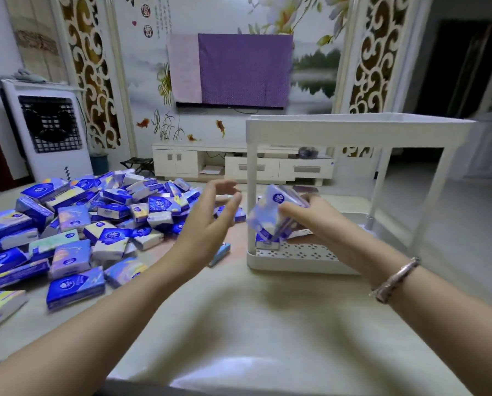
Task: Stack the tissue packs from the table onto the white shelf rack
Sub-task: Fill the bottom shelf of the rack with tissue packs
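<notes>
A big heap of blue and pastel tissue packs (76, 224) covers the left half of the table. The white shelf rack (353, 130) stands at the right, with a perforated lower tray (299, 254). My right hand (310, 221) grips a small bundle of tissue packs (273, 212), tilted, just inside the rack above the lower tray. One pack (266, 243) lies on the tray's left end beneath them. My left hand (213, 215) hovers open, fingers spread, between the heap and the rack, holding nothing.
The pale table (239, 324) stretches toward me. A single pack (220, 254) lies just left of the rack's base. Behind are a white TV cabinet (239, 164), a covered TV (233, 70) and a white air cooler (47, 130).
</notes>
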Demonstrator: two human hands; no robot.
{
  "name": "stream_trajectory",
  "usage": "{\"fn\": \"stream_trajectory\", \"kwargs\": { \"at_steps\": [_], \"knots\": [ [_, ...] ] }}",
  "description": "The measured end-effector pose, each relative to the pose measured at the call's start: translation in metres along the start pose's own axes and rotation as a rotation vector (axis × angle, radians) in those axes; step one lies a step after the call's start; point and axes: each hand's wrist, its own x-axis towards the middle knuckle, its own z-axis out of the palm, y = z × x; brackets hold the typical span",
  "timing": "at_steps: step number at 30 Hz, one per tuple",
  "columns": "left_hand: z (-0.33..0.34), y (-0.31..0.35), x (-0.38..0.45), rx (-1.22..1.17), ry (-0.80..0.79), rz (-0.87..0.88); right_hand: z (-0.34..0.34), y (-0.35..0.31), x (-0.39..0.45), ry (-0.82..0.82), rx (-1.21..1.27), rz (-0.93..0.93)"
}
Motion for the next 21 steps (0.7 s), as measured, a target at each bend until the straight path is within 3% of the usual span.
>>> {"fn": "stream_trajectory", "kwargs": {
  "at_steps": [3, 5, 9, 13, 21],
  "knots": [
    [-0.007, -0.025, 0.018, 0.005, 0.040, -0.156, -0.022, 0.026, 0.014, 0.107, -0.138, 0.083],
    [-0.006, -0.041, 0.029, 0.097, -0.063, -0.224, -0.031, 0.041, 0.023, 0.129, -0.216, 0.114],
    [0.006, -0.077, 0.051, 0.311, -0.305, -0.176, -0.036, 0.064, 0.044, 0.009, -0.374, 0.128],
    [0.018, -0.113, 0.072, 0.463, -0.444, -0.093, -0.037, 0.081, 0.063, -0.023, -0.251, 0.128],
    [0.046, -0.119, 0.111, 0.671, -0.691, -0.081, -0.038, 0.093, 0.076, -0.126, -0.189, 0.140]
  ]
}}
